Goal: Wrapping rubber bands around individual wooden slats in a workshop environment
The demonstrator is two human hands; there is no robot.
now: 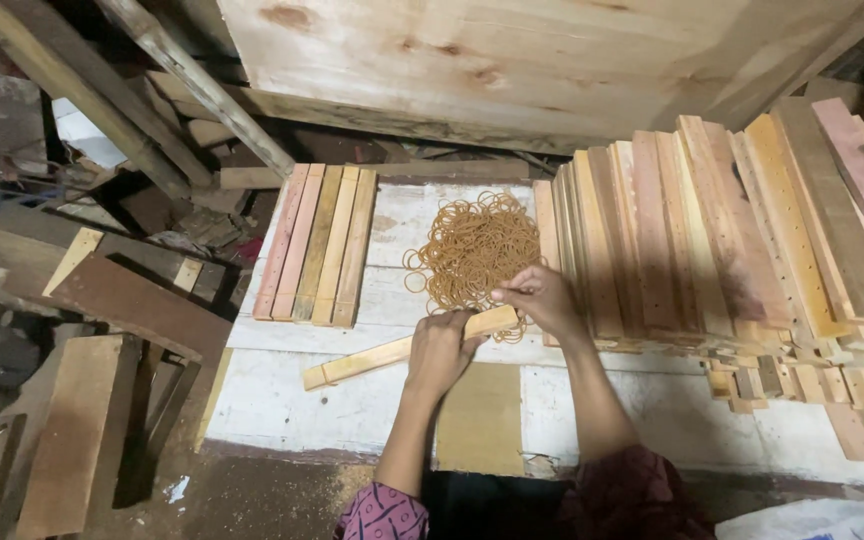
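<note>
My left hand grips the middle of a bundle of thin wooden slats that lies slanted across the white board. My right hand is at the bundle's right end, fingers pinched on a rubber band at the edge of the pile of tan rubber bands. A tidy row of bundled slats lies to the left of the pile. To the right, a large stack of loose slats stands on edge and leans.
The white painted board serves as the work surface, with a bare tan patch near me. A big plywood sheet stands behind. Scrap planks and offcuts crowd the left; short offcuts lie at the right.
</note>
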